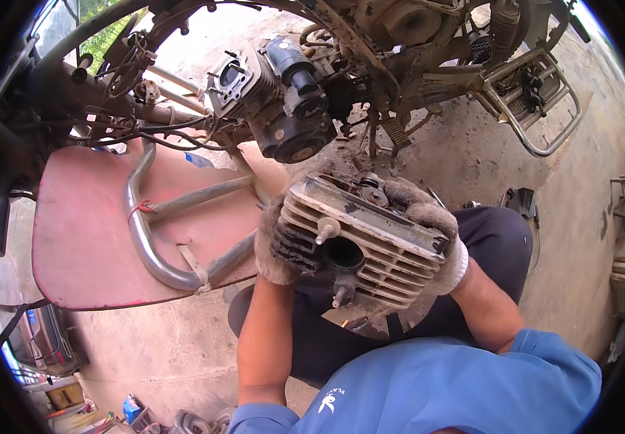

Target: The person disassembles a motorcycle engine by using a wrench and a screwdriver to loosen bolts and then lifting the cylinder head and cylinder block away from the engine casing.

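A finned metal cylinder head (392, 271) is held in front of my knees, tilted, with its round port and two studs toward me. My left hand (276, 246), in a dirty knitted glove, closes round its left end. At its right end my right hand (435, 231), gloved alike, grips the upper corner and side. A small round gear-like part (374, 195) shows in the open top between the hands. Beyond it stands the motorcycle engine (283, 108), its cylinder top exposed with studs sticking up.
A bent chrome crash bar (142, 231) lies over a pink panel (81, 224) at the left. The motorcycle frame (356, 43) spans the far side, with a chrome rack (544, 148) at the right. Small dark parts (518, 202) lie on the concrete floor (573, 217) beside my right knee.
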Demonstrator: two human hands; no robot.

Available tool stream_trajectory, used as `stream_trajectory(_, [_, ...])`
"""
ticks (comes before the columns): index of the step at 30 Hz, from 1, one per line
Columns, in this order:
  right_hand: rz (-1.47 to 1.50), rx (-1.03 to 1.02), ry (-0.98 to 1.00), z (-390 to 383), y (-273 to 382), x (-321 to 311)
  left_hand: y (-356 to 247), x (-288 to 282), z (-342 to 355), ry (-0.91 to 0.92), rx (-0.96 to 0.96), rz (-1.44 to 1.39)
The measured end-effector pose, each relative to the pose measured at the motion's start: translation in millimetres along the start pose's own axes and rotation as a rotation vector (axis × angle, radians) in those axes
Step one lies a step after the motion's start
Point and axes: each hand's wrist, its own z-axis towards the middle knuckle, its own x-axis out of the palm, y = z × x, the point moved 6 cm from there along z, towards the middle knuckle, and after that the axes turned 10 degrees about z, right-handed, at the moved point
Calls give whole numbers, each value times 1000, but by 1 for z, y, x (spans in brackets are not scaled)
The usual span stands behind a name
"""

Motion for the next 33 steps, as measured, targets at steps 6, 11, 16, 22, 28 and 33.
stream_trajectory(6, [998,597,-276,22,-30,18,34,19,-13,12,-568,-975])
stream_trajectory(11, [1137,810,-449,1,-65,9,30,22,1,-66,-610,-997])
stream_trajectory(16, [955,786,-223,-6,-73,11,36,37,-19,0,-904,-1222])
stream_trajectory(22, [-594,336,93,1,-59,7,46,48,-28,54,-1014,-1154])
stream_trajectory(28, [-500,476,-1,2,-53,-6,40,56,-19,139,-1048,-1037])
stream_trajectory(33, [-478,464,-39,-5,-65,-11,40,62,-14,203,-967,-924])
